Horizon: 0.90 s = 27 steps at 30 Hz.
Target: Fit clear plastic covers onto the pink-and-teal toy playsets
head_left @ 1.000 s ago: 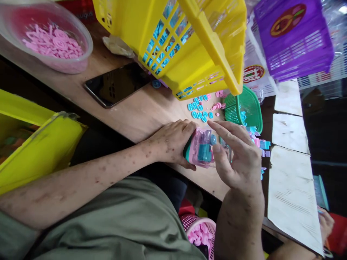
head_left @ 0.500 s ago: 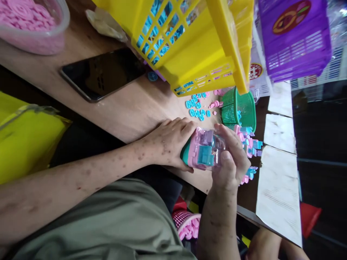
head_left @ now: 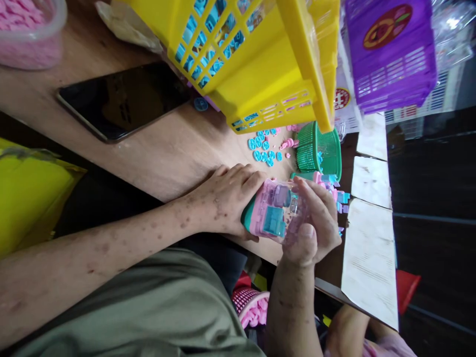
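Both hands are on a small plastic toy house (head_left: 274, 210) with a pink tray, a green base, teal and lilac parts inside and a clear cover. My left hand (head_left: 230, 201) grips its green base end, with the fingers over the top edge. Around the clear end wraps my right hand (head_left: 316, 223), thumb and fingers pressing on the cover. Pink and teal toy pieces (head_left: 340, 196) lie just beyond the right hand, partly hidden by it. Small teal wheels (head_left: 258, 144) and pink bits are scattered on the table past the toy.
A yellow basket (head_left: 260, 84) of teal parts stands behind, with a green basket (head_left: 303, 148) and a purple basket (head_left: 394, 64) to its right. A phone (head_left: 126, 99) lies left on the table. A tub (head_left: 33, 49) and a lower basket (head_left: 247, 300) hold pink parts. Another person's arm (head_left: 345, 329) shows below.
The view has shifted, so most things sit slightly further left. The toy and both hands have tilted a little; both hands still grip it.
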Motion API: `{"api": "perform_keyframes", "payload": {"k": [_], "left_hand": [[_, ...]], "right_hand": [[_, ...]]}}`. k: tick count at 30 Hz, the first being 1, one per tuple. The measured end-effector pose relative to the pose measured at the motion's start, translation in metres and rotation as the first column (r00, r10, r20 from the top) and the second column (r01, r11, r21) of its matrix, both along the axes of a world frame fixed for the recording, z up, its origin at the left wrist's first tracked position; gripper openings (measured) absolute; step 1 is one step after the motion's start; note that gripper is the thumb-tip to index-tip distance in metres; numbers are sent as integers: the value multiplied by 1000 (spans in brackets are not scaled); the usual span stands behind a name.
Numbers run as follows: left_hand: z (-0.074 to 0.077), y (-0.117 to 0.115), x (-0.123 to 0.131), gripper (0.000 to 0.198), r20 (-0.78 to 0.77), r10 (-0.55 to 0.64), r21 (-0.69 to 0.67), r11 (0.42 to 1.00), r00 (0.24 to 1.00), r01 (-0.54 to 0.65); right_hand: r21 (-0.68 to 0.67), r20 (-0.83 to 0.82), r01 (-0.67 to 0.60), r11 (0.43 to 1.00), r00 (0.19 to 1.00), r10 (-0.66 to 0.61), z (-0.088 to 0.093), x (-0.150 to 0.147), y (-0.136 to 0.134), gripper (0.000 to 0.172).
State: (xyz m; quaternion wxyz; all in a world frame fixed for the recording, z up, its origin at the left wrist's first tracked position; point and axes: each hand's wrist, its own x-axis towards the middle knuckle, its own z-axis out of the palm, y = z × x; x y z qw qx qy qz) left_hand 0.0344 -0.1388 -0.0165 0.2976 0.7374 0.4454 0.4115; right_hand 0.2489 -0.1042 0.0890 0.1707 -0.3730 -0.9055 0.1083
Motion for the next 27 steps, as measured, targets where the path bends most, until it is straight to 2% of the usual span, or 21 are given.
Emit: {"api": "perform_keyframes", "payload": {"k": [4, 7, 10, 16, 21, 24, 27], "left_hand": [[-3, 3, 2, 104, -11, 25, -23, 999, 1000, -25], [-2, 3, 1, 102, -1, 15, -19, 1000, 1000, -15], [2, 3, -1, 102, 1, -8, -34, 999, 1000, 8], [0, 3, -2, 109, 4, -22, -69, 997, 1000, 22], [-2, -1, 1, 110, 45, 10, -45, 999, 999, -8], [2, 0, -1, 120, 53, -19, -129, 991, 998, 26], [6, 1, -5, 114, 61, -43, -182, 982, 997, 54]], "right_hand": [[27, -64, 9, 1000, 998, -7, -3, -6, -3, 60], [97, -235, 34, 995, 972, -10, -5, -6, -9, 54], [90, -354, 49, 995, 935, -14, -5, -5, -11, 52], [46, -314, 76, 996, 948, -58, 2, -5, -13, 53], [38, -333, 70, 997, 941, -53, 15, 4, -9, 54], [36, -488, 5, 999, 873, 14, 28, 1, 9, 65], [174, -633, -11, 985, 765, 120, 49, -13, 23, 67]]}}
